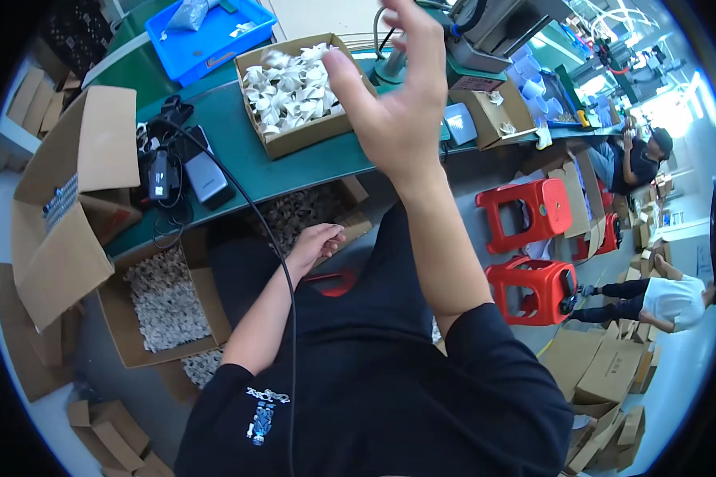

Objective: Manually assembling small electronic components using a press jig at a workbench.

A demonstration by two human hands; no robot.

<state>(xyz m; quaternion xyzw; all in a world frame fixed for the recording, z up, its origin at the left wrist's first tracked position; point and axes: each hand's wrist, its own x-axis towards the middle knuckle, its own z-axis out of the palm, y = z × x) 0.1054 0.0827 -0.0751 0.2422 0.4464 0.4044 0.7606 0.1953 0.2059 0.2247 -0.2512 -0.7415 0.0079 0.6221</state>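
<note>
My right hand (402, 111) is raised over the green bench, its thumb and fingers spread and nothing visible in them. Just left of it, on the bench, stands an open cardboard box (290, 146) heaped with small white plastic parts (293, 94). A blurred white piece shows over the heap's far left part. My left hand (317, 245) is low, between my lap and the bench edge, with its fingers curled in; whatever they may hold is hidden. Under the bench, close to that hand, is another box of greyish parts (298, 215).
A blue tray (191, 60) and a machine (481, 40) stand at the back of the bench. Black adapters (161, 175) lie left, and a dark cable (288, 278) hangs before me. A carton of pale parts (165, 302) is lower left. Red stools (525, 215) and two people are right.
</note>
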